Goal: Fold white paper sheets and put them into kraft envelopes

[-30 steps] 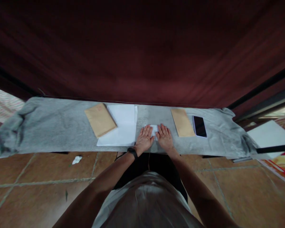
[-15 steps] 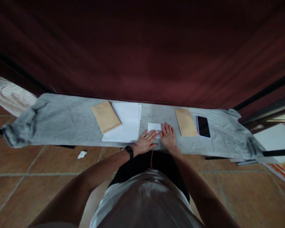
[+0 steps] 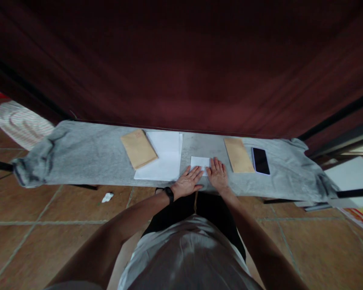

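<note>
A small white folded paper (image 3: 200, 161) lies on the grey cloth in front of me. My left hand (image 3: 187, 182) rests flat with fingers stretched over its lower left part. My right hand (image 3: 218, 175) lies flat at its right edge, fingers pointing away from me. Left of the hands are white paper sheets (image 3: 166, 161), partly covered by a stack of brown envelopes (image 3: 139, 149). To the right of my right hand lies a single brown envelope (image 3: 238, 155).
A phone (image 3: 261, 161) with a dark screen lies right of the single envelope. The grey cloth (image 3: 87, 157) covers a narrow bench-like surface. Behind it hangs a dark red fabric (image 3: 181, 80). A crumpled white scrap (image 3: 107, 197) is on the tiled floor.
The whole view has shifted slightly, so things appear a little further right. My hands stay flat on the small paper, with a slightly wider gap between them.
</note>
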A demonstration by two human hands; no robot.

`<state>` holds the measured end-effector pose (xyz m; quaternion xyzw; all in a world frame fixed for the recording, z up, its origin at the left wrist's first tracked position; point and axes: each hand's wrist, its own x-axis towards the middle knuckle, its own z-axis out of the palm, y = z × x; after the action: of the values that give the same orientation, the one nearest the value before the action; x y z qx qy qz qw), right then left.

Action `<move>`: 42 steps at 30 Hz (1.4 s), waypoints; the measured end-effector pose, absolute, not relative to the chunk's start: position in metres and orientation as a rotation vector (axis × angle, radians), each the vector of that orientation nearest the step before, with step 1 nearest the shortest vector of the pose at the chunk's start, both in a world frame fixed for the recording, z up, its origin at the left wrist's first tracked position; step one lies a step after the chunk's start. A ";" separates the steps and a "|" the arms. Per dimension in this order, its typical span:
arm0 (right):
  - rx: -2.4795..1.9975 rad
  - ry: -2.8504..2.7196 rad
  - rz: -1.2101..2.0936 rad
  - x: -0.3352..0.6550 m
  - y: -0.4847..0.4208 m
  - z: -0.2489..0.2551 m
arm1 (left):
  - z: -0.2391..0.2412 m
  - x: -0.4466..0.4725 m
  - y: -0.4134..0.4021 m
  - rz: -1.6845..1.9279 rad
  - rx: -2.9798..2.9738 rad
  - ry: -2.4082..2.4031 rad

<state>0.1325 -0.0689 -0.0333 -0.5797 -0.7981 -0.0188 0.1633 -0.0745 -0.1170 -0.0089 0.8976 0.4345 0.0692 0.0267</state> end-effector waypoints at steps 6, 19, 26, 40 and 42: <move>-1.721 -2.151 -0.083 0.146 -0.082 -0.039 | -0.017 -0.073 -0.121 0.368 2.714 1.447; -1.520 -2.281 -0.016 0.138 -0.107 -0.031 | -0.011 -0.037 -0.102 0.481 2.525 1.680; -1.547 -2.263 -0.018 0.136 -0.111 -0.029 | -0.025 -0.037 -0.077 0.437 2.395 1.870; -1.719 -2.180 0.369 0.138 -0.029 0.002 | -0.022 -0.044 -0.087 0.606 2.260 1.939; -1.751 -2.148 0.412 0.139 -0.020 0.003 | -0.021 -0.044 -0.087 0.603 2.248 1.923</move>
<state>0.1390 -0.0200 0.0026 -0.6159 -0.7557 0.1450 0.1691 -0.0445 -0.0872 -0.0207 0.7433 0.6357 0.1992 0.0610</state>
